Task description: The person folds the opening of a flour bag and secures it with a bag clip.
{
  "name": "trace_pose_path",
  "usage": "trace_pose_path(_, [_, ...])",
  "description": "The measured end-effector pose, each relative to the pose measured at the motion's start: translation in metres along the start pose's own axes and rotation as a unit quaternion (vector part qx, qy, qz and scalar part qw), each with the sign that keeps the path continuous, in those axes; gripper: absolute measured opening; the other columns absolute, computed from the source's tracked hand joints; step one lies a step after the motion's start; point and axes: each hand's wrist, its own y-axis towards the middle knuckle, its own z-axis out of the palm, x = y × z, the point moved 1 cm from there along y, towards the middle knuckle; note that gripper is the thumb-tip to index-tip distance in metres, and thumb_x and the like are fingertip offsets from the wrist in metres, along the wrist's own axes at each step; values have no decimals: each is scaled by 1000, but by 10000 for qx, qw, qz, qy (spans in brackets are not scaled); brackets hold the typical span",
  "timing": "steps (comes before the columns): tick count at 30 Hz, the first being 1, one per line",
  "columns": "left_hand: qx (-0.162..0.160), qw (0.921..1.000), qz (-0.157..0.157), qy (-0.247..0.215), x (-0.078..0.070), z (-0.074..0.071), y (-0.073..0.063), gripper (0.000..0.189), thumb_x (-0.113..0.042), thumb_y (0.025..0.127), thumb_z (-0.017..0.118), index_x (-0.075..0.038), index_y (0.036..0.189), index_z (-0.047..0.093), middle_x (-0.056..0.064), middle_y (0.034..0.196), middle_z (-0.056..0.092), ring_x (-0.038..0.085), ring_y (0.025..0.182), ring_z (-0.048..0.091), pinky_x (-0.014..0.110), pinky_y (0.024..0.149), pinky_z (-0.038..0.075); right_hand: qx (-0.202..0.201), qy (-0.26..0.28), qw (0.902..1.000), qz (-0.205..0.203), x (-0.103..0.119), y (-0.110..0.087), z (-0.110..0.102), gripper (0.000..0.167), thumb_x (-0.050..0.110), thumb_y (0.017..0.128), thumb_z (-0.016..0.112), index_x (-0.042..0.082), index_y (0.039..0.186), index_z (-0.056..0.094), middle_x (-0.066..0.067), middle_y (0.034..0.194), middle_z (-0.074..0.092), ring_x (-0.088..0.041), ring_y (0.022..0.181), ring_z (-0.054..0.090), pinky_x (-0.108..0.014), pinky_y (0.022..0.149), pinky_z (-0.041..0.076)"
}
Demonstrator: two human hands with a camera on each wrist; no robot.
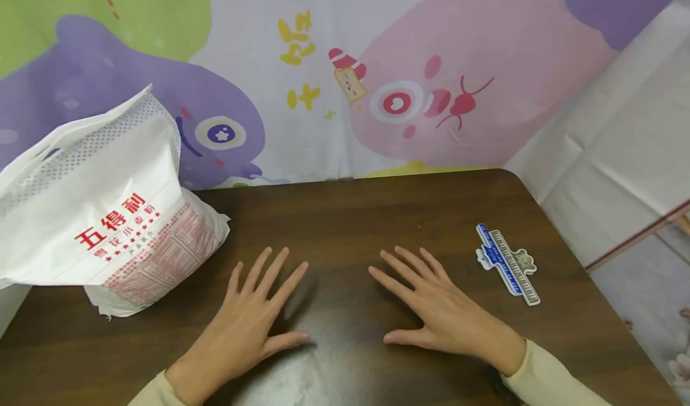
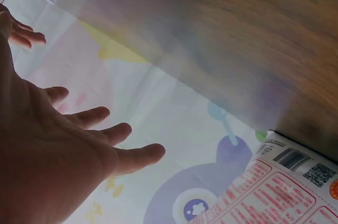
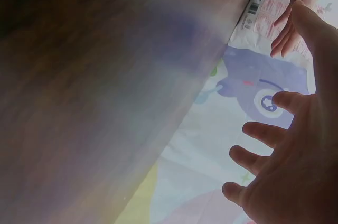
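Note:
My left hand (image 1: 242, 322) is held over the dark wooden table (image 1: 345, 226), palm down, fingers spread and holding nothing. Opposite it, my right hand (image 1: 442, 310) is spread the same way with nothing in it. A white bag with red print (image 1: 140, 232) stands to the left, near the left hand but apart from it. Right of the right hand lie two flat ruler-like pieces, one blue and white (image 1: 500, 261), the other grey (image 1: 516, 268), side by side. In the left wrist view the bag (image 2: 280, 192) shows a barcode and a square code.
A cloth with cartoon figures (image 1: 323, 136) hangs behind the table's far edge. White sheeting (image 1: 620, 136) hangs at the right. Something dark, partly hidden, sits under the right sleeve (image 1: 544, 376).

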Motion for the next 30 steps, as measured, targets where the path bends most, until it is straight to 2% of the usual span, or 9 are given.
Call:
trace_pose_path(11, [-327,9994,37,67,2,-7,-8,104,-74,77,66,-24,159,26,12,165,15,40,149,17,73,107,21,-39,-47,9997,-255,6,12,-5,101,69,81,68,23,159,23,-6,166,11,-31,152,10,-65,115,13])
trace_pose_path(21, [-497,9987,-64,23,5,-14,-20,103,-72,77,68,-25,159,26,11,165,15,40,149,15,73,106,21,-61,-106,9993,-357,9,22,-5,99,70,82,65,22,159,25,-6,167,9,-32,152,8,-65,115,12])
trace_pose_path(30, [-611,9980,-175,38,12,-19,-32,98,-67,81,66,-26,159,23,14,163,21,42,148,16,68,107,22,25,90,9988,-472,14,31,-4,94,68,87,61,24,160,21,-5,167,7,-30,152,6,-63,115,19])
